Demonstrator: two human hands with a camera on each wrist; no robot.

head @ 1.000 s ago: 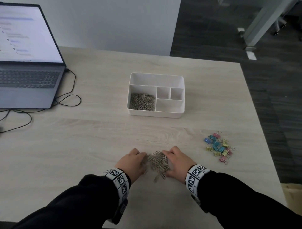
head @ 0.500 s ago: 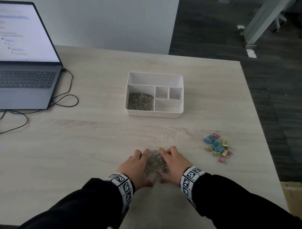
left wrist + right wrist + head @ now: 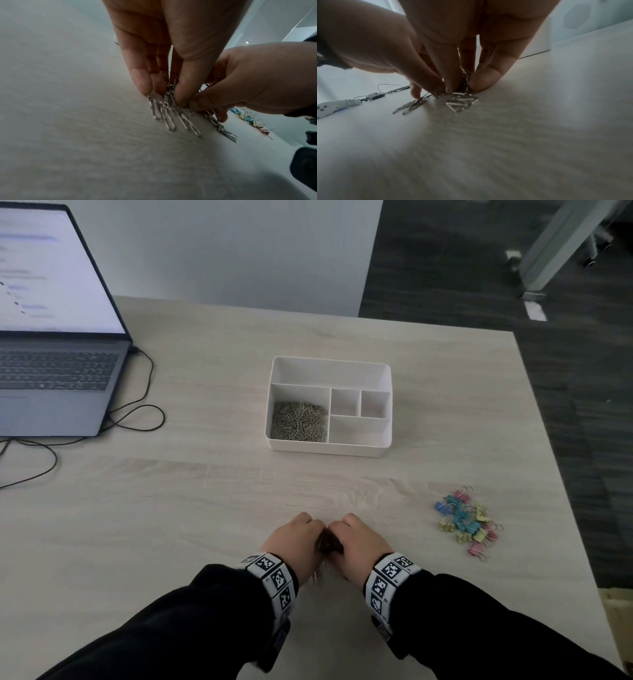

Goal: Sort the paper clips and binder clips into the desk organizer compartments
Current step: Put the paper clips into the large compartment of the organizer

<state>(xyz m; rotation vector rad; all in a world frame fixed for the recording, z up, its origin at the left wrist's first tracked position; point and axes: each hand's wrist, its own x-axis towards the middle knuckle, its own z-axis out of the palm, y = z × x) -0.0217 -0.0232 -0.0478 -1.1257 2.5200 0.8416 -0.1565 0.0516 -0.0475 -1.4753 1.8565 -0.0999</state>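
Note:
A bunch of silver paper clips lies on the table near its front edge, squeezed between my two hands. My left hand grips it from the left, my right hand from the right, fingers curled down onto the clips. In the left wrist view my left hand pinches the paper clips against the table. In the right wrist view my right hand pinches paper clips too. The white organizer stands farther back, with more paper clips in its front left compartment. Coloured binder clips lie heaped to the right.
An open laptop stands at the back left, with black cables looping beside it. A white device on a cord lies on the table to my left. The table's right edge runs just past the binder clips.
My hands have drawn together and curled over the spread pile. It is now a tight bunch, mostly hidden between them, with a few clips left sticking out toward me.

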